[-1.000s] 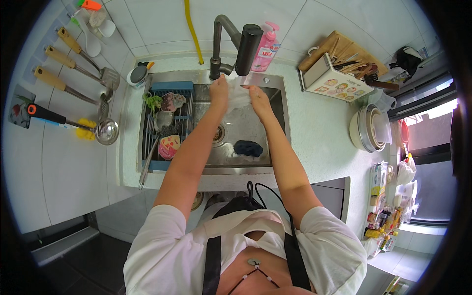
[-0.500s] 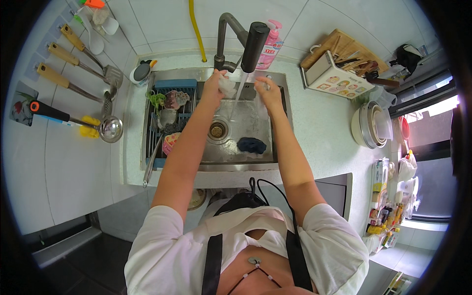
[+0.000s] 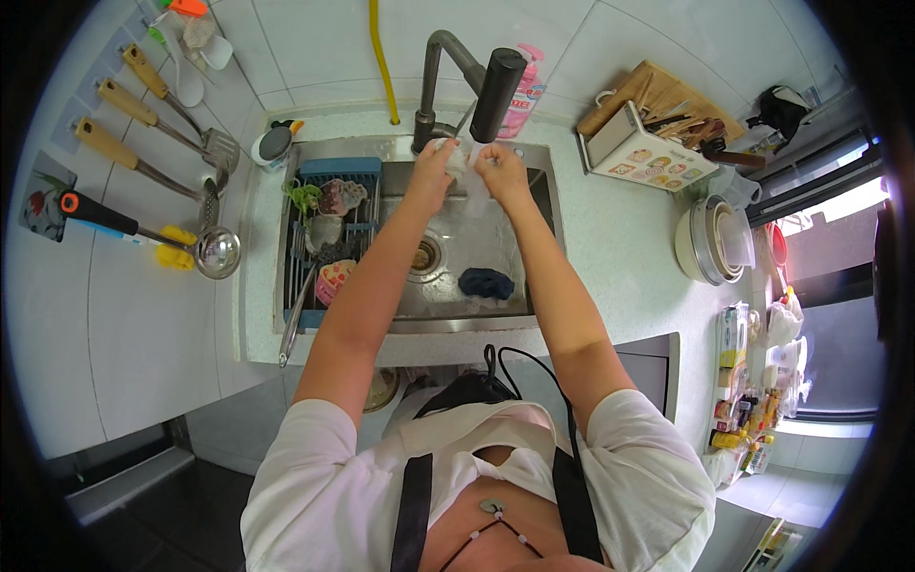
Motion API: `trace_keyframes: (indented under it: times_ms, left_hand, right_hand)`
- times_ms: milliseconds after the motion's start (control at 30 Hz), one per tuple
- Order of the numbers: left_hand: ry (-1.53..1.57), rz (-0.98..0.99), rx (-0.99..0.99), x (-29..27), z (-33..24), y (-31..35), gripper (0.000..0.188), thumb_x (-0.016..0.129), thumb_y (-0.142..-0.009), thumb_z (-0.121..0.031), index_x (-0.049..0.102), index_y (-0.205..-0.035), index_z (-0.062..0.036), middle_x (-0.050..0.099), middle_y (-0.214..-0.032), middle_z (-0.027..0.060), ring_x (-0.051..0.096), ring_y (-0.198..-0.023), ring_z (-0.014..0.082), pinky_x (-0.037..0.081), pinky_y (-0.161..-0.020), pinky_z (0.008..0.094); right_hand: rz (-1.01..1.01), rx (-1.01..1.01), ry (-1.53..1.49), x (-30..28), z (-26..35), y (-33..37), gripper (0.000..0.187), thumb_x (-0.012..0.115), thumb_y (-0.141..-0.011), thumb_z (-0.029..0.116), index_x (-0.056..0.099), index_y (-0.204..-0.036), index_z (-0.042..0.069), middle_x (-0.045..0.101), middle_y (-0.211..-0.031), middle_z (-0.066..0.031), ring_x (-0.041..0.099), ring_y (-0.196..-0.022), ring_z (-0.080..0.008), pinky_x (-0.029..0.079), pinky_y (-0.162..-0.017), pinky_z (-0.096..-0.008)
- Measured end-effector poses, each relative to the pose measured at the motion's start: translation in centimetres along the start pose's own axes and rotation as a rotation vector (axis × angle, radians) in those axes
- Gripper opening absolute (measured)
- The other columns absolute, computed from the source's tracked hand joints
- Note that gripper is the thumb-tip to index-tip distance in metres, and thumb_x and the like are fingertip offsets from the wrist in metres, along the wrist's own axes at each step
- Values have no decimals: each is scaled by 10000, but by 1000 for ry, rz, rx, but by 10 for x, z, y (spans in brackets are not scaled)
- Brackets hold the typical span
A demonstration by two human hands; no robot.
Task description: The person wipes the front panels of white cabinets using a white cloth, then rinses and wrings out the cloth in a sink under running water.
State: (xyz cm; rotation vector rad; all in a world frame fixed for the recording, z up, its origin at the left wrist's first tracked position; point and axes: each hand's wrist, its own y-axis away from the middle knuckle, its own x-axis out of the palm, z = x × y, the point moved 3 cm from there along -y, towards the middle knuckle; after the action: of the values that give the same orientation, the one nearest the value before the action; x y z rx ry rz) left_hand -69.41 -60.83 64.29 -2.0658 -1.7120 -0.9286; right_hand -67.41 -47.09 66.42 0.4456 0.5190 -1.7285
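Observation:
Under the dark faucet (image 3: 496,97) at the sink's far side, my two hands are close together. My left hand (image 3: 434,174) is closed on a thin, wet white cloth (image 3: 457,162). The fingers of my right hand (image 3: 502,174) are pinched on the cloth's right part, beside the faucet head. Its exact kind cannot be made out. Below my hands lies the metal sink basin (image 3: 457,307) with a round drain (image 3: 425,255). A crumpled dark blue cloth (image 3: 486,283) rests on its floor, right of the drain.
A blue drying rack (image 3: 340,165) with a pink sponge (image 3: 334,280), greens and a ladle fills the sink's left side. Behind the faucet stands a pink pump bottle (image 3: 521,95). Utensils hang at left. A knife holder (image 3: 634,150) and stacked bowls (image 3: 710,238) stand on the right counter.
My right hand has moved left and my left hand slightly right, bringing them together at the white cloth. The dark blue cloth stays in place.

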Motion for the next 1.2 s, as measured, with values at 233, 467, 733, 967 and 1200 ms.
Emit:
trace_keyframes:
  times_ms: [233, 467, 733, 967, 1200]
  left_hand:
    - [-125, -47, 15, -40, 3, -14, 231, 560, -839, -245, 628, -975, -71, 615, -890, 31, 548, -795, 109, 425, -674, 266]
    - [-1196, 0, 176, -36, 8, 11, 211, 568, -797, -255, 624, -949, -119, 614, -924, 42, 556, -905, 198, 358, -866, 415]
    - [-1743, 174, 373, -67, 35, 43, 181, 477, -824, -163, 612, -925, -96, 589, -988, 90, 531, -963, 282, 241, -968, 531]
    - [-1046, 37, 337, -44, 18, 15, 233, 515, -820, -97, 570, -1043, -56, 588, -1018, 97, 555, -966, 226, 405, -879, 320]
    - [-343, 117, 211, -12, 3, 10, 375, 552, -777, -68, 478, -1144, -40, 572, -998, 46, 550, -916, 169, 426, -800, 258]
  right_hand:
    - [-70, -70, 35, -36, 15, -13, 300, 637, -752, 325, 589, -770, 29, 606, -790, -165, 580, -764, -287, 440, -672, -354]
    - [-181, -46, -180, -58, 14, -31, 256, 578, -802, 266, 566, -773, 12, 555, -706, -55, 532, -661, -155, 459, -632, -323]
    - [15, 192, -769, -48, 31, -24, 130, 532, -829, 217, 537, -876, 96, 489, -791, 16, 486, -685, -101, 493, -649, -326]
    - [247, 211, -885, -21, 28, -28, 176, 502, -836, 247, 542, -929, 103, 560, -865, -7, 542, -761, -128, 481, -698, -330]
    - [314, 331, -887, -4, 40, -2, 269, 498, -856, 294, 538, -1017, 82, 600, -951, -30, 583, -849, -141, 472, -745, -279]
